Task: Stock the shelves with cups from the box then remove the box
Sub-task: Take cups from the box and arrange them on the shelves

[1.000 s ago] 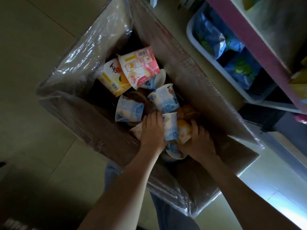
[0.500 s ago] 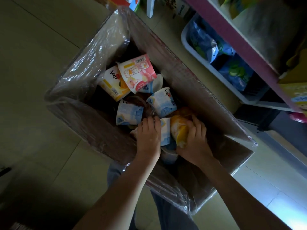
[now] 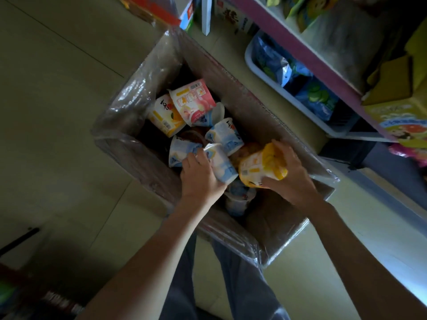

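A cardboard box (image 3: 258, 116) wrapped in clear plastic stands on the floor in front of me with several cups lying loose inside. My left hand (image 3: 201, 179) grips a blue-and-white cup (image 3: 223, 165) lifted above the others. My right hand (image 3: 291, 176) grips a yellow cup (image 3: 261, 165) beside it, over the box's near right part. A pink cup (image 3: 195, 101) and an orange-and-white cup (image 3: 165, 117) lie at the far end. Two more blue cups (image 3: 227, 136) lie in the middle.
A pink-edged shelf (image 3: 307, 51) rises on the right, with a white basket (image 3: 256, 68) of blue snack bags under it and a yellow carton (image 3: 402, 121) at its end. Boxes (image 3: 147, 8) stand past the box's far corner. My trouser legs (image 3: 231, 285) are below it.
Both hands have closed round a cup each and lifted them out of the pile. The view has shifted, so more of the shelf shows.
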The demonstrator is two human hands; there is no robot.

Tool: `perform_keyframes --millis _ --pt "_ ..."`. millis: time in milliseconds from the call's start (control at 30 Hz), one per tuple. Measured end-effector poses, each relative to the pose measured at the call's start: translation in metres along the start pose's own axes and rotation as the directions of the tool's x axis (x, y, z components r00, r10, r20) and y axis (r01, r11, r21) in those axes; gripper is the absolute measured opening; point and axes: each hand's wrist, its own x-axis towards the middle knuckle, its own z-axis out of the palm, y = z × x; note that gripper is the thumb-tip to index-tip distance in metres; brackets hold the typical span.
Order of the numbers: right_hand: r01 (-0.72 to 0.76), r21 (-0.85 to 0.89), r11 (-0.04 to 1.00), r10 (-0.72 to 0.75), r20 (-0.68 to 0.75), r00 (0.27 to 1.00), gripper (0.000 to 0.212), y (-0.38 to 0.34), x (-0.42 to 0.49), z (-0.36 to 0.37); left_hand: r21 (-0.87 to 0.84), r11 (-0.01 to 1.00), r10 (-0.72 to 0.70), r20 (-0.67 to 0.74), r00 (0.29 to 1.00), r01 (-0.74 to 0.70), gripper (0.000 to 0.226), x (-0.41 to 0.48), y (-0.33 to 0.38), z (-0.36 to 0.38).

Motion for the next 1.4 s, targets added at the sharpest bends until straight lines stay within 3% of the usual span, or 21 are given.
perform_keyframes --millis 67,200,300,467,667,767,833,933,1000,1100,1200,1300,1333,1400 --pt "-0.05 0.201 0.978 0.044 0.037 0.998 0.081 -0.022 -0.017 -0.03 -0.087 0.995 -0.058 -0.022 0.998 0.055 0.098 -0.007 0.005 -0.024" --pt "-0.124 0.593 0.796 -0.008 0.215 0.977 0.066 -0.066 -0.049 -0.074 -0.228 0.966 -0.124 0.016 0.992 0.124 0.099 -0.028 0.029 -0.077" --pt "-0.106 0.726 0.679 0.015 0.131 0.991 0.045 -0.105 -0.068 -0.091 -0.378 0.906 -0.171 0.078 0.982 0.188 0.095 -0.048 0.049 -0.122" --pt "-0.119 0.825 0.553 0.161 0.034 0.986 0.059 -0.172 -0.106 -0.119 -0.536 0.819 -0.176 0.105 0.979 0.205 0.105 -0.079 0.076 -0.207" --pt "-0.207 0.773 0.6 0.376 -0.044 0.925 0.04 -0.231 -0.14 -0.144 -0.412 0.898 -0.138 0.063 0.988 0.152 0.12 -0.12 0.106 -0.285" --pt "-0.157 0.715 0.681 0.36 -0.14 0.923 0.035 -0.25 -0.153 -0.152 -0.335 0.926 -0.162 0.062 0.985 0.173 0.118 -0.138 0.117 -0.31" --pt "-0.149 0.665 0.732 0.3 -0.118 0.947 0.074 -0.265 -0.163 -0.161 -0.395 0.903 -0.164 0.043 0.986 0.167 0.114 -0.146 0.122 -0.327" --pt "-0.226 0.656 0.72 0.241 0.069 0.968 0.128 -0.29 -0.178 -0.177 -0.369 0.915 -0.162 0.037 0.986 0.164 0.105 -0.152 0.13 -0.357" --pt "-0.265 0.623 0.736 0.242 0.123 0.962 0.141 -0.301 -0.182 -0.187 -0.321 0.936 -0.143 0.019 0.99 0.141 0.103 -0.153 0.136 -0.376" --pt "-0.331 0.521 0.787 0.311 0.128 0.942 0.145 -0.313 -0.18 -0.194 -0.27 0.959 -0.099 -0.038 0.994 0.085 0.087 -0.152 0.146 -0.395" --pt "-0.346 0.45 0.824 0.324 0.127 0.938 0.14 -0.315 -0.172 -0.202 -0.236 0.972 -0.043 -0.107 0.993 0.017 0.095 -0.151 0.152 -0.406" --pt "-0.221 0.429 0.876 0.245 0.0 0.97 0.13 -0.321 -0.177 -0.217 -0.181 0.978 0.067 -0.191 0.979 -0.102 0.096 -0.151 0.16 -0.416" --pt "-0.183 0.431 0.884 0.217 -0.031 0.976 0.12 -0.326 -0.181 -0.224 -0.165 0.975 0.11 -0.22 0.969 -0.148 0.093 -0.15 0.165 -0.42" --pt "-0.04 0.469 0.882 0.119 -0.139 0.983 0.068 -0.332 -0.188 -0.241 -0.151 0.962 0.179 -0.286 0.941 -0.229 0.089 -0.149 0.178 -0.428"
